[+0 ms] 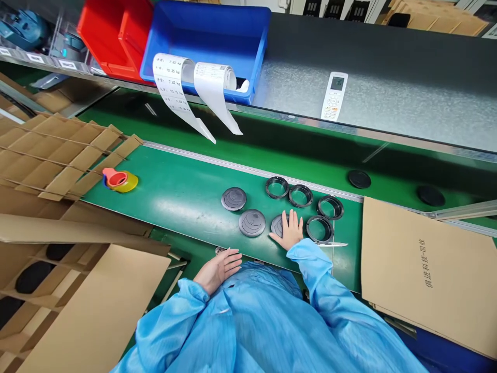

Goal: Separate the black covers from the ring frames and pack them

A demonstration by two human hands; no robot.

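Note:
My right hand (292,233) lies with fingers spread over a round black grooved disc (276,226), hiding part of it. Two similar discs sit to its left, one nearer (252,223) and one farther back (233,199). Several black rings stand on the green bench to the right and behind; the closest ring (319,229) is just beside my right hand. A thin pale strip or blade (336,244) lies by that ring. Over the bench's front edge, my left hand (220,269) is open, palm turned up, holding nothing.
A yellow tape roll (126,182) with a pink piece sits at left by cardboard dividers (66,150). Flat cardboard (430,274) covers the right end. Above runs a metal shelf (295,93) with a blue bin (209,26), label rolls and a remote control (334,97).

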